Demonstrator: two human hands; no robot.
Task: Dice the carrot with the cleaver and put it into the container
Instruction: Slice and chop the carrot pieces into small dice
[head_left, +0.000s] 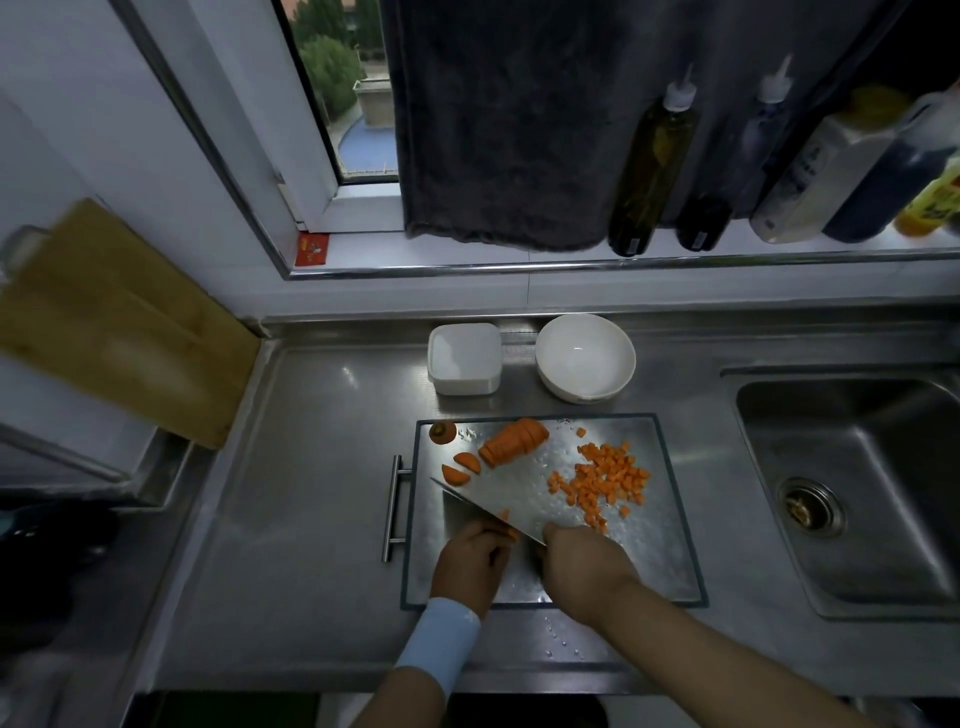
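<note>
Container (464, 358), bowl (585, 356) empty; right hand (587, 566) grips cleaver (493, 506); left hand (470, 564) holds carrot piece (512, 533).

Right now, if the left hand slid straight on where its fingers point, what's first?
The cleaver, its blade lying right across the fingertips of the left hand, just past the carrot piece they hold. Depth is unclear, but hardly any gap shows.

Glossy steel counter (322, 467), wooden board (119, 322)

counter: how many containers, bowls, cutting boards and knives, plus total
plastic container: 1
white bowl: 1
cutting boards: 2 (steel board, wooden board)
cleaver: 1
total: 5
</note>
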